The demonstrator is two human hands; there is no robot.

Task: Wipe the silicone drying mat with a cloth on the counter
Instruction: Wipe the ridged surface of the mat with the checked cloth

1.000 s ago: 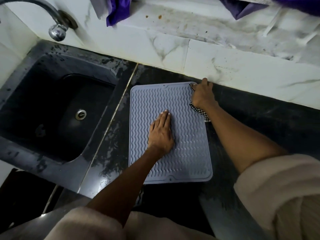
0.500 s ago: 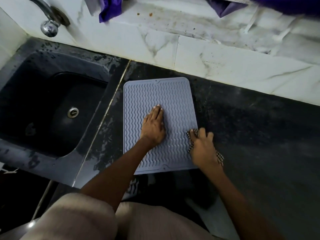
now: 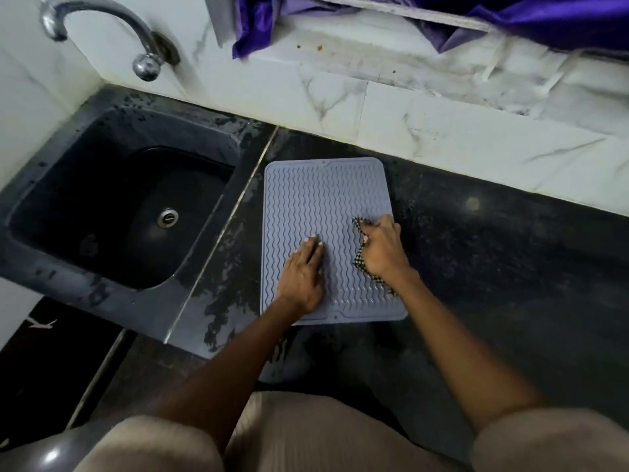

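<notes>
Mid-wipe: our left hand flat-fingered pins the mat on the counter, right hand seemingly clenching the cloth under its fingers at mat's right edge; next, sweep unwiped ridges.

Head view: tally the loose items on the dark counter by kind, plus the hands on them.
Grey-blue ribbed silicone drying mat: 1
Black-and-white checked cloth: 1
Hands: 2, the left hand flat on the mat, the right hand gripping the cloth
Total: 4
</notes>
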